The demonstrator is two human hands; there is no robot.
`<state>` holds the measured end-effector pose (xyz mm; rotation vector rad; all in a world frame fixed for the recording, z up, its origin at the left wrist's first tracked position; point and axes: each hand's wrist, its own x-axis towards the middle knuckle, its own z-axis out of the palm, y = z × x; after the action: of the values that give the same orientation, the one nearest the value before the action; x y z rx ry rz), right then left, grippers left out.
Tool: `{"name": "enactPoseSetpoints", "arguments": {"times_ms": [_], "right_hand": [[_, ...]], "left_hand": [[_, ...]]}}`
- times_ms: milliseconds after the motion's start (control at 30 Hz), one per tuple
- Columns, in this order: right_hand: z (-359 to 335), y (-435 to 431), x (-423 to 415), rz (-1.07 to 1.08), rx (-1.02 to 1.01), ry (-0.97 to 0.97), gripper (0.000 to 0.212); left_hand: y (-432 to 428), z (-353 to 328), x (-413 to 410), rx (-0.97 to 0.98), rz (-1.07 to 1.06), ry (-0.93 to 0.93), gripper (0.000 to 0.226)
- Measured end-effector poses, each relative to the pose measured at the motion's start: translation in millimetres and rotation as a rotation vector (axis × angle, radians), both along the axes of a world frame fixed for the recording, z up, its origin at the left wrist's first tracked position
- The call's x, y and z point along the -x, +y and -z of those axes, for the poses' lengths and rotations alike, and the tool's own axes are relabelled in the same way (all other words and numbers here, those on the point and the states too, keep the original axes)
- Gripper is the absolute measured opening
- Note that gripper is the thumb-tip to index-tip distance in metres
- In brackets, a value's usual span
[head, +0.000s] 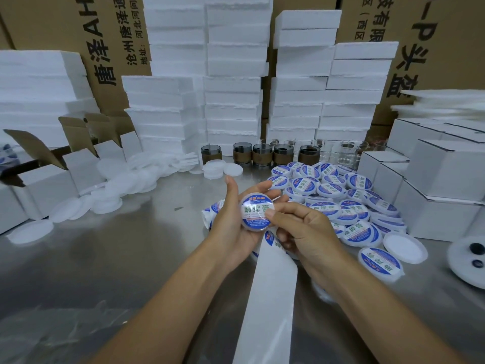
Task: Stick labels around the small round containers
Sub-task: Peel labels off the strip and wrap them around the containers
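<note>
**Labelled container held in both hands above the steel surface**

The left hand [232, 222] cradled a small round container [252, 226] from the side and below. Its thumb stood up on the far-left side and its fingers curled round behind the rim. The container sat tilted towards the camera, held above the surface [105, 258] and not touching it. A blue, white and green label [254, 209] covered its upper face.

The right hand [304, 232] gripped the same container at its right edge. Its thumb [270, 213] pressed flat on the label and its forefinger lay along the rim behind. The other fingers of that hand were curled under the palm; I could not tell whether they held anything.

A long white backing strip [273, 290] ran from under the hands towards the camera. More printed labels showed on the strip just below the container, and its far end stuck out to the left of the left hand.

To the right of the hands lay a pile of labelled containers [338, 198], heaped and overlapping. Near it, one plain white lid [404, 246] lay face up. To the left, unlabelled white containers [118, 190] lay scattered across the surface.

Behind stood a row of glass cups [262, 153] with brown sleeves, stacks of white foam blocks [231, 101] and brown cartons [433, 35]. Small white boxes [435, 179] were stacked at the right.
</note>
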<state>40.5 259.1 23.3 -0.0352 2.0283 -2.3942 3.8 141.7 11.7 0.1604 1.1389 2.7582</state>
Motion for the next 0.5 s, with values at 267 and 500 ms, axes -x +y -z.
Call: {"name": "enactPoseSetpoints", "arguments": {"times_ms": [267,500], "right_hand": [[2.9,-0.2,4.9,0.005,0.018,0.004,0.004],[1.9,0.3,3.9,0.001,0.014,-0.018,0.007]], "left_hand": [[0.6,-2.4,-3.6,0.045,0.017,0.020,0.068],[1.1,-5.4,-5.5,0.087,0.046,0.039,0.059]]}}
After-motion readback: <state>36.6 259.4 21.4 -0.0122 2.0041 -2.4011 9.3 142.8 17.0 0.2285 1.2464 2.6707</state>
